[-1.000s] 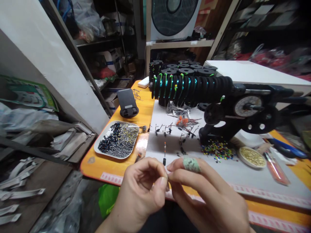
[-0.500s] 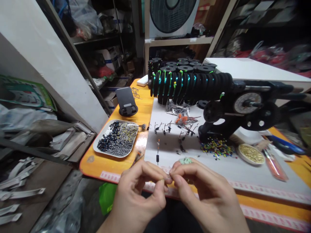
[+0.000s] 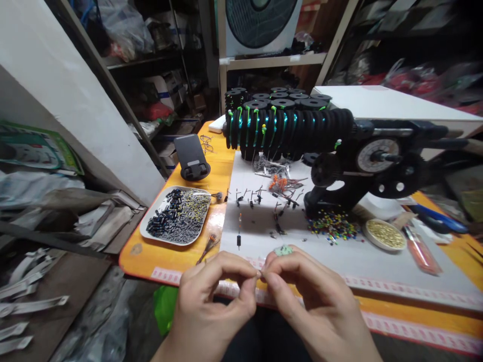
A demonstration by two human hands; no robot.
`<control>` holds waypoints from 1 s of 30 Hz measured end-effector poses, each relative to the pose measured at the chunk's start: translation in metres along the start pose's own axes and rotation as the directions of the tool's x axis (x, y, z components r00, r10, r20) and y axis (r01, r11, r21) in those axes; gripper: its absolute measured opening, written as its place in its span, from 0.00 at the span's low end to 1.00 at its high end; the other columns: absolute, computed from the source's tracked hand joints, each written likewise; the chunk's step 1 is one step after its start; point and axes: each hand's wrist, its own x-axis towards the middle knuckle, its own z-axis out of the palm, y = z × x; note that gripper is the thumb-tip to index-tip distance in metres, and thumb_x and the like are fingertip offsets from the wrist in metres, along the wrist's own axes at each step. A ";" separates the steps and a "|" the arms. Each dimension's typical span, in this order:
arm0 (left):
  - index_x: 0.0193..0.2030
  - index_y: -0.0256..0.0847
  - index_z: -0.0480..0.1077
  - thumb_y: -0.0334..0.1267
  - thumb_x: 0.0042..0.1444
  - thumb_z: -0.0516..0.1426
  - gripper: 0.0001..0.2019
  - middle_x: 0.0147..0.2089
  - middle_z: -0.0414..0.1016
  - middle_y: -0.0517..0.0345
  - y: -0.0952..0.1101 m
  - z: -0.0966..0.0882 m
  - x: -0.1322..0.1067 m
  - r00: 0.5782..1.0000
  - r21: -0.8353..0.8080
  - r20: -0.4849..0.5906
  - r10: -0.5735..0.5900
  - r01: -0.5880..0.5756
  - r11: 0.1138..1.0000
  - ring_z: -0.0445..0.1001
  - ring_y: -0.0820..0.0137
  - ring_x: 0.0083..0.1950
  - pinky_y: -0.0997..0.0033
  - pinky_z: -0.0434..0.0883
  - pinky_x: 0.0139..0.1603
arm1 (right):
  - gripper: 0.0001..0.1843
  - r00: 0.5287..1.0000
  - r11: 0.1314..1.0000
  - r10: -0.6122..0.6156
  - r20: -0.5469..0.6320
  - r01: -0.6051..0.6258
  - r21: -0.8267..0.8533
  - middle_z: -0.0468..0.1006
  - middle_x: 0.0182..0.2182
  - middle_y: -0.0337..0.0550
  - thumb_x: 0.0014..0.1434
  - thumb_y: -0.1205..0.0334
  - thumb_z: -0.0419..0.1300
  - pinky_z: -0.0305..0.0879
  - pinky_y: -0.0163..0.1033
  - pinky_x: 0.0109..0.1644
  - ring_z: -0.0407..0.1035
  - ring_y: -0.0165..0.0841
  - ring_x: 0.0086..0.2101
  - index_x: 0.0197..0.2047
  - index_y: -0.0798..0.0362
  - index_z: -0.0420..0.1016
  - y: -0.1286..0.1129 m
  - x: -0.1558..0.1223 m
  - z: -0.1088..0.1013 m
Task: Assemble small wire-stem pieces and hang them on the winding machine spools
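Observation:
My left hand [image 3: 219, 296] and my right hand [image 3: 307, 296] meet fingertip to fingertip above the table's front edge. Both are pinched closed around something too small to make out. Just beyond them, a small black cylindrical piece with an orange-tipped stem [image 3: 239, 240] lies on the white sheet [image 3: 256, 226]. A patterned green piece [image 3: 283, 250] shows behind my right fingers. Farther back lie several similar black pieces with thin stems [image 3: 258, 198] and a clump of orange-tipped strands [image 3: 278, 182].
A white tray [image 3: 142, 229] of black, grey and yellow small parts stands left, near a black phone stand [image 3: 191, 158]. Right of centre looms a black geared machine [image 3: 335, 166] beside black spools [image 3: 290, 125]. Coloured beads [image 3: 332, 226] and a dish of gold beads [image 3: 385, 235] sit below it.
The whole view has shifted slightly, so the table things appear a little farther left. My fingertips stay together, with the left fingers drawn into a tighter pinch.

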 end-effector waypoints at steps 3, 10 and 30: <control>0.35 0.42 0.74 0.20 0.52 0.59 0.12 0.32 0.78 0.60 -0.005 -0.001 0.001 0.994 0.021 -0.026 0.108 -0.107 0.994 0.78 0.72 0.36 0.78 0.75 0.37 | 0.08 0.998 0.997 0.047 0.044 -0.050 0.064 0.74 0.30 0.41 0.62 0.58 0.59 0.70 0.32 0.33 0.72 0.31 0.31 0.32 0.51 0.73 -0.003 0.000 0.000; 0.37 0.46 0.77 0.23 0.51 0.63 0.12 0.35 0.74 0.60 -0.003 0.002 0.000 0.988 -0.071 -0.086 0.131 -0.137 0.988 0.74 0.74 0.37 0.79 0.73 0.39 | 0.09 0.988 0.974 0.103 0.119 -0.124 0.189 0.71 0.29 0.39 0.64 0.59 0.57 0.67 0.31 0.31 0.67 0.29 0.28 0.33 0.51 0.73 -0.004 0.000 0.000; 0.35 0.47 0.79 0.27 0.56 0.63 0.09 0.34 0.77 0.62 -0.010 0.009 -0.006 0.975 -0.568 0.083 -0.207 0.217 0.794 0.75 0.76 0.38 0.79 0.72 0.42 | 0.15 0.902 0.877 -0.389 0.185 0.424 -0.224 0.77 0.36 0.42 0.59 0.75 0.62 0.72 0.27 0.37 0.75 0.26 0.33 0.48 0.51 0.74 0.006 0.001 -0.020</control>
